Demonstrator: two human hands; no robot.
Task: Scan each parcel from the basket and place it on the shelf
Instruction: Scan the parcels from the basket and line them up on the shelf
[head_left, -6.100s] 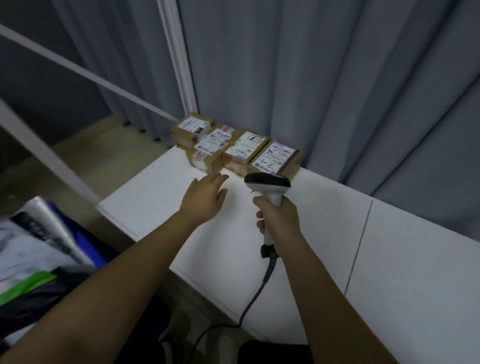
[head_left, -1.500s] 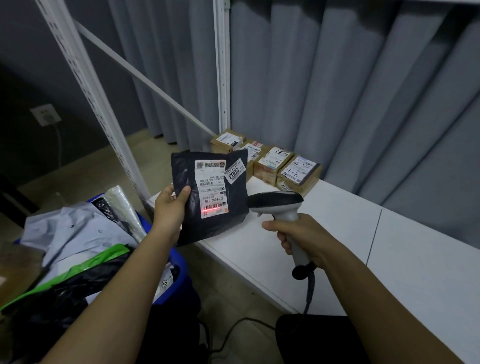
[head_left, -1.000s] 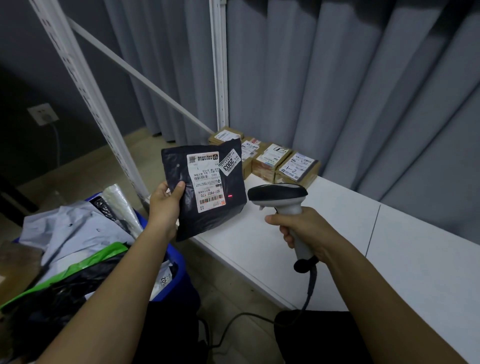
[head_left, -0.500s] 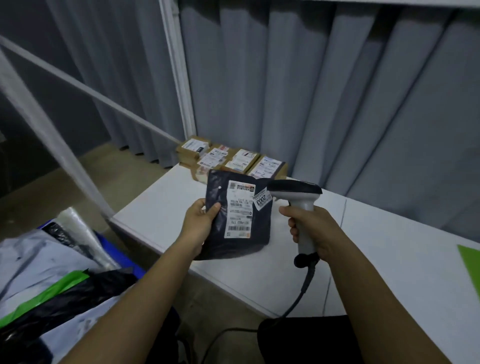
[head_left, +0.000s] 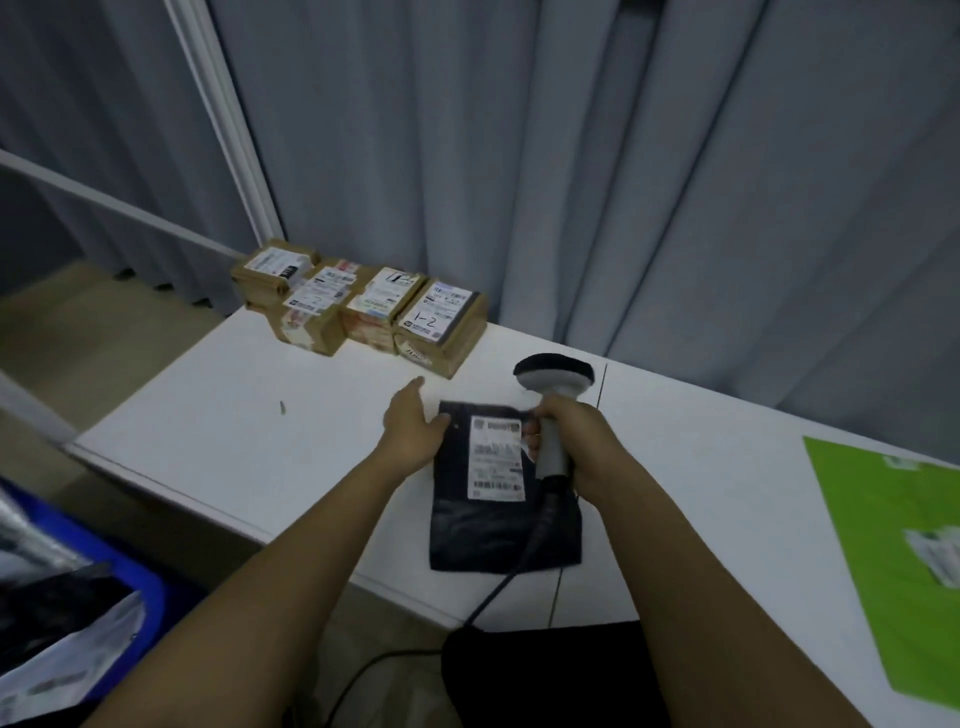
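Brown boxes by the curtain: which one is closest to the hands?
The rightmost box, the one with "1-2" handwritten on its label. It sits at the row's right end, just beyond the left hand; the other three lie farther left.

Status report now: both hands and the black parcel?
Left hand open, touching black parcel flat on shelf. Right hand grips scanner. Nothing blocking.

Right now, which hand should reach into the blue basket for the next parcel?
Probably the left hand. It rests with straight fingers on the black parcel lying on the shelf, and the blue basket is on that side. The right hand is busy holding the scanner.
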